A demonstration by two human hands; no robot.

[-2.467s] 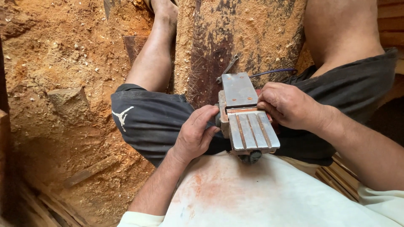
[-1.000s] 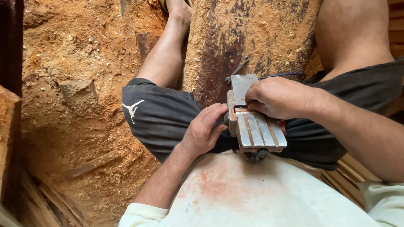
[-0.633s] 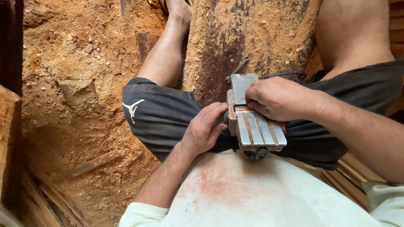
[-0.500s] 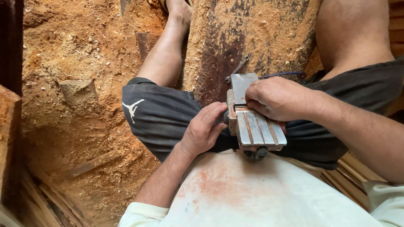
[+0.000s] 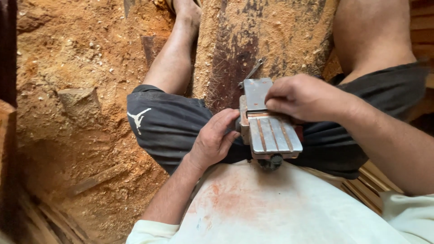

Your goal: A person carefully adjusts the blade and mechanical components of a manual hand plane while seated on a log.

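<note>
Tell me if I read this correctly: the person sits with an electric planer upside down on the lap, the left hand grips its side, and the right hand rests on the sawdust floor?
Not quite. The right hand is not on the sawdust floor; it lies on top of the upturned planer, fingers at the gap in its metal sole. The head view shows this. The left hand does grip the planer's side.

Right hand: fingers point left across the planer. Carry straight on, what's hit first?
Probably the left hand, whose fingers rest at the upturned planer's left edge. The right hand sits on its metal sole; depth unclear.
</note>
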